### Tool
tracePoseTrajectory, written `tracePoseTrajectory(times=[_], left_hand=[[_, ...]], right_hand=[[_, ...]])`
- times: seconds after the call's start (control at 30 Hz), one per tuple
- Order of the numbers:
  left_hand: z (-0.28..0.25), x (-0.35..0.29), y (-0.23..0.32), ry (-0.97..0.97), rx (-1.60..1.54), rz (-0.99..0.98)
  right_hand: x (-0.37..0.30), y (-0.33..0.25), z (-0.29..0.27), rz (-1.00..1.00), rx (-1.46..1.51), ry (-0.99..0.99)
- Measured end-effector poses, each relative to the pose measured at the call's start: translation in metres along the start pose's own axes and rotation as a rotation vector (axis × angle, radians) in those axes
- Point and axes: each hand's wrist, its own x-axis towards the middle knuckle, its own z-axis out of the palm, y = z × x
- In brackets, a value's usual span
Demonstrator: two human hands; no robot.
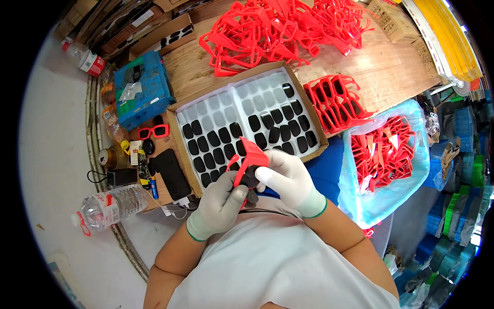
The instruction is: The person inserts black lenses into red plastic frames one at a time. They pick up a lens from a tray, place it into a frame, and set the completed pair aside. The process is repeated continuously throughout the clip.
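Note:
Both of my hands wear white knit gloves and meet in front of my chest. My left hand (221,203) grips a red sunglasses frame (253,153) by its lower side. My right hand (290,177) pinches a dark lens (250,177) against that frame; whether the lens is seated in the rim I cannot tell. Just beyond my hands lies a shallow cardboard box (325,145), lined with a white tray. Rows of dark lenses (213,138) fill its nearer pockets, while many pockets in the farther rows show only pale white.
A heap of red frames (278,31) covers the far table. Red glasses with dark lenses (337,103) stand stacked right of the box. A lined bin (427,170) holds more red frames. At left are a blue box (144,90), a phone (172,174) and a large plastic bottle (116,206).

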Motion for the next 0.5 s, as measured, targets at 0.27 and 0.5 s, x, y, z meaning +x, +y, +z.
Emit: tracePoseTrajectory(times=[0.27,0.5], left_hand=[[0.005,-0.001,0.01,-0.037,-0.096,-0.084],[0.005,-0.008,0.005,0.059,-0.05,-0.076]], right_hand=[[-0.007,0.002,-0.013,0.086,0.006,-0.073],[-0.01,-0.012,0.001,0.081,-0.029,-0.029]])
